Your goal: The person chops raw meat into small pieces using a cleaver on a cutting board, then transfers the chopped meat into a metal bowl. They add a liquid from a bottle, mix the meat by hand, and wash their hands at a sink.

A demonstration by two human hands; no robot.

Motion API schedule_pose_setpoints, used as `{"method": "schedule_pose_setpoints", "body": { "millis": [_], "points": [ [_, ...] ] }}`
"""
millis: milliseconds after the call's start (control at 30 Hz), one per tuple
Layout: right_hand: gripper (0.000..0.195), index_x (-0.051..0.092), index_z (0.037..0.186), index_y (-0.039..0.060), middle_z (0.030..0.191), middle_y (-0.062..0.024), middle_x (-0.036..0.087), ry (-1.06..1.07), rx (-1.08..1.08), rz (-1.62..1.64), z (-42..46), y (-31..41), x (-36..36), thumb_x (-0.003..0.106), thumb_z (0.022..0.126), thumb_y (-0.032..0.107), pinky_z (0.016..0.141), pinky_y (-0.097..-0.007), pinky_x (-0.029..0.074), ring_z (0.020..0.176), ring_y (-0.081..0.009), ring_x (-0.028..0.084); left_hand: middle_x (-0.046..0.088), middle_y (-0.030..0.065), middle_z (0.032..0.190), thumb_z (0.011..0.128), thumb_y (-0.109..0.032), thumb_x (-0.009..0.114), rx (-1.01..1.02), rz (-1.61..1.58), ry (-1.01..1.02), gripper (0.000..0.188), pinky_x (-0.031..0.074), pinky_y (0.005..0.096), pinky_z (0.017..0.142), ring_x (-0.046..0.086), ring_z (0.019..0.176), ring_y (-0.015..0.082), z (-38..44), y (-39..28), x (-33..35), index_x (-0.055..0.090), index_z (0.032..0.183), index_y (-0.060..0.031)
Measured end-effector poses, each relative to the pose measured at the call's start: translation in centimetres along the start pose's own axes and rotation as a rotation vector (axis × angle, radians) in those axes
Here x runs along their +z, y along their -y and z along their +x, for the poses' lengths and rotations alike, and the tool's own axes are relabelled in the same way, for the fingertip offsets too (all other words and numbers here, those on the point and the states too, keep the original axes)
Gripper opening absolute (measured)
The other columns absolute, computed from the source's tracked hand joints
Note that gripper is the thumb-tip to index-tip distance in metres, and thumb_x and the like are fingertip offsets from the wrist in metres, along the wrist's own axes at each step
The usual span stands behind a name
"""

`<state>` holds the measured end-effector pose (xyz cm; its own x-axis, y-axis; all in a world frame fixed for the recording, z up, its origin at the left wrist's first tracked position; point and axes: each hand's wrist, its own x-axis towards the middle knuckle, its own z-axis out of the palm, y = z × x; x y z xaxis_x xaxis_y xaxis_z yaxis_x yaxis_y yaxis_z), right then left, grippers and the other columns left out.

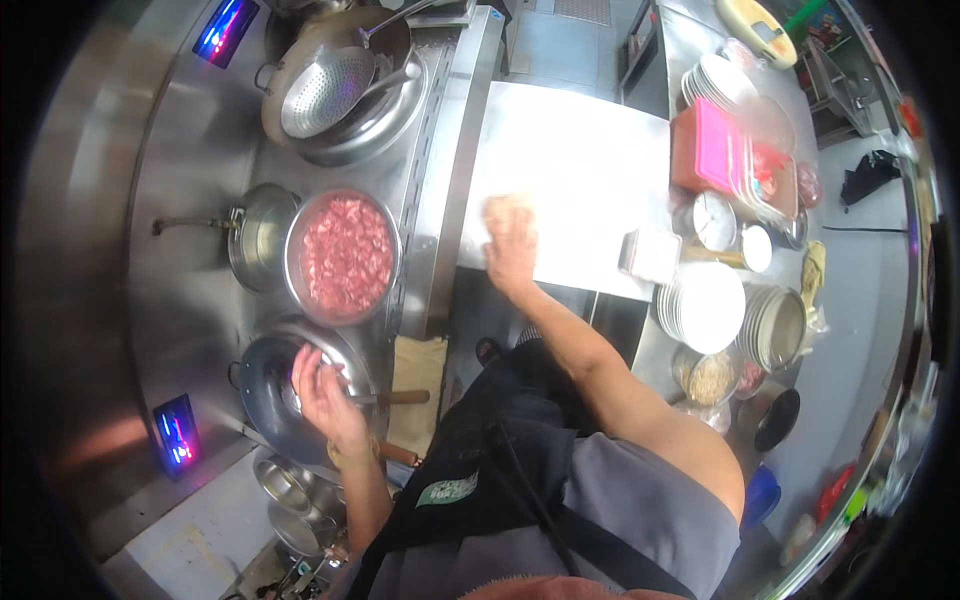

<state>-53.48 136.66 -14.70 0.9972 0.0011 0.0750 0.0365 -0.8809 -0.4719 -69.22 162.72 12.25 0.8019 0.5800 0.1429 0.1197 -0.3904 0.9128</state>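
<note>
My right hand (511, 251) is over the near left part of a bright white board or worktop (577, 165), touching or just above a pale tan thing, perhaps a cloth, too blurred to tell. My left hand (322, 386) is above a dark wok (270, 397), fingers partly spread, beside a utensil with a wooden handle (405, 397); whether it touches the utensil I cannot tell. A metal bowl of cut raw meat (349, 255) in pinkish liquid stands on the steel range beyond the wok. A small white-rimmed container (651, 255) sits at the board's right side.
A perforated metal strainer (328, 91) rests in a large wok at the upper left. Behind the meat is a basin under a tap (262, 238). Along the right stand stacked white plates (705, 307), a pink-lidded container (716, 146) and bowls. A folded cloth (420, 382) lies on the range's edge.
</note>
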Motion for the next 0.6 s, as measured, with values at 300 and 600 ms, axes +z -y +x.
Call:
{"method": "schedule_pose_setpoints", "body": {
  "millis": [300, 600],
  "points": [
    [0.074, 0.025, 0.163, 0.0074, 0.165, -0.0345, 0.021, -0.195, 0.564, -0.292, 7.4, -10.0, 1.9, 0.052, 0.102, 0.038, 0.123, -0.0649, 0.014, 0.154, -0.0521, 0.016, 0.055, 0.0132, 0.145, 0.105, -0.009, 0.057, -0.156, 0.019, -0.087, 0.028, 0.051, 0.0225, 0.07, 0.064, 0.088, 0.0125, 4.0, -0.1, 5.1, 0.062, 0.127, 0.0065],
    [0.062, 0.043, 0.153, 0.0068, 0.16, -0.0245, 0.037, -0.14, 0.12, -0.203, 21.4, -10.8, -2.5, 0.058, 0.097, 0.03, 0.119, -0.0536, 0.032, 0.149, -0.0451, 0.033, 0.055, 0.0113, 0.145, 0.104, -0.008, 0.056, -0.245, 0.087, -0.084, 0.026, 0.051, 0.0241, 0.071, 0.064, 0.09, 0.0125, 5.5, -0.3, 8.4, 0.063, 0.126, 0.0054]
  ]
}}
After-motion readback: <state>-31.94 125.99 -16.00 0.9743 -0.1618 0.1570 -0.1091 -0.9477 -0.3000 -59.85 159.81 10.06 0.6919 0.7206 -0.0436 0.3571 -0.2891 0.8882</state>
